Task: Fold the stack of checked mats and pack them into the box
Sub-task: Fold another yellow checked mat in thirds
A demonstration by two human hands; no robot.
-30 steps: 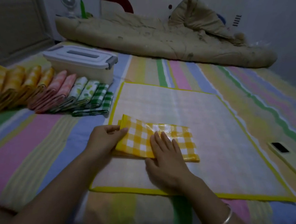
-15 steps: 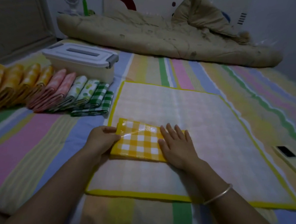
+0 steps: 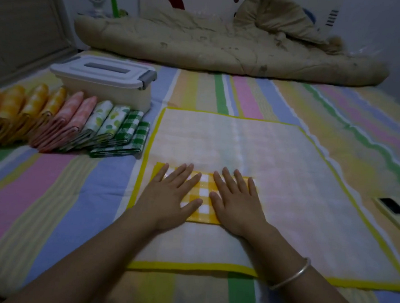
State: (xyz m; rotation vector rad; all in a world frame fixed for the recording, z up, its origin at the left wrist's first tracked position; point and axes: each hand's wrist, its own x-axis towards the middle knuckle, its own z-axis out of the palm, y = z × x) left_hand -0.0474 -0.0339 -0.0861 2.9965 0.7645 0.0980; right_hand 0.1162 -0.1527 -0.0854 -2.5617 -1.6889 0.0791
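Head view, looking forward and down, close

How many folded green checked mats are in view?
2. The first green mat ends the folded row, beside the spread mat; the second green mat lies just left of it. Overlap may hide more.

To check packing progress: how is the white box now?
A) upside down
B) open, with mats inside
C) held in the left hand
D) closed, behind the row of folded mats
D: the white box stands with its lid on behind the folded mats; the left hand and right hand lie flat on the yellow checked mat.
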